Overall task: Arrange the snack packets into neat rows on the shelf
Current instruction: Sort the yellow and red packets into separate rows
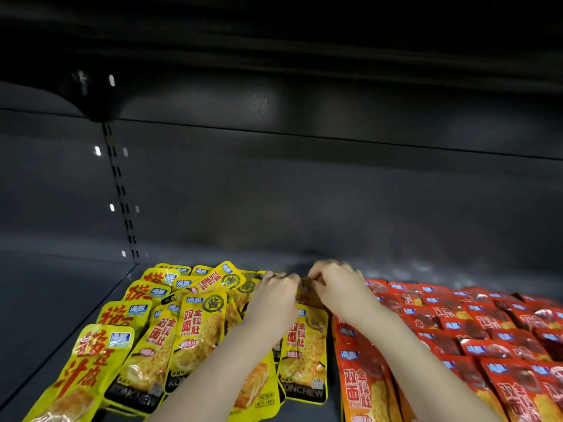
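Yellow snack packets (195, 333) lie in loose overlapping rows on the dark shelf floor (76, 293), left of centre. Red snack packets (475, 339) fill the right side in tighter rows. Both my hands reach in at the back of the yellow pile. My left hand (274, 296) and my right hand (338, 287) have curled fingers pinching a brownish-yellow packet (306, 289) between them; most of it is hidden by the fingers. Another yellow packet (304, 348) lies flat between my forearms.
The shelf's grey back wall (304, 193) rises just behind the packets. A slotted upright (122, 190) runs down at the left. The shelf above (274, 41) overhangs darkly. Bare shelf floor shows at far left and behind the red packets.
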### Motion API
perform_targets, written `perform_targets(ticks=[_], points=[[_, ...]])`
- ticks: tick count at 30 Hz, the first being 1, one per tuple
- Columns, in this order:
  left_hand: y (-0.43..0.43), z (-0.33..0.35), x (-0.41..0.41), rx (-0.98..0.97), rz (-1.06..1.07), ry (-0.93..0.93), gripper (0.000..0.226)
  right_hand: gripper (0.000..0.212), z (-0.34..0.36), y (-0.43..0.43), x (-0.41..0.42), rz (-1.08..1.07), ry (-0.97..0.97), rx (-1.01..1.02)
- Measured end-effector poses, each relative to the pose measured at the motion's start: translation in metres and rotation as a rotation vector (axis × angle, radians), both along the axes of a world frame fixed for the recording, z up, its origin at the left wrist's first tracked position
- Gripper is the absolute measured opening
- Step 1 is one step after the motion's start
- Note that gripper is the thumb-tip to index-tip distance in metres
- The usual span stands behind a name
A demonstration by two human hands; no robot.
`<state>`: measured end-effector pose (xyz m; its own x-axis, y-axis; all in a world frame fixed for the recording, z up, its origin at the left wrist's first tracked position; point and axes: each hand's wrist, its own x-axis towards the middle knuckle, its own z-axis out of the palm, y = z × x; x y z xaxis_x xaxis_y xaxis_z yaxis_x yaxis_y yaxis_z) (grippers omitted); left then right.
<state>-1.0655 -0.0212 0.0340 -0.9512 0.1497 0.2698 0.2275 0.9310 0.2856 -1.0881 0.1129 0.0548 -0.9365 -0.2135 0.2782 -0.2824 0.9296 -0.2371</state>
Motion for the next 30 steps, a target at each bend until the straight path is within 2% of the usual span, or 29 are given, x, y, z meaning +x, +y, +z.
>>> perform_targets(ticks=[3, 10, 15, 21, 30], points=[[0.001, 0.000, 0.000, -0.052, -0.009, -0.007, 0.047, 0.018, -0.006, 0.005, -0.005, -0.026, -0.015, 0.009], [0.003, 0.001, 0.001, -0.090, 0.006, -0.006, 0.047, 0.026, -0.010, 0.007, -0.004, 0.003, -0.099, 0.057], [0.005, 0.001, 0.003, -0.118, 0.056, -0.029, 0.034, 0.031, -0.008, 0.012, -0.003, 0.002, -0.154, 0.106], [0.005, 0.001, 0.003, -0.095, 0.062, -0.011, 0.041, 0.023, -0.010, 0.011, -0.002, 0.014, -0.163, 0.074], [0.007, 0.001, 0.001, -0.110, 0.075, -0.037, 0.033, 0.028, -0.016, 0.007, -0.006, 0.066, -0.117, -0.013]])
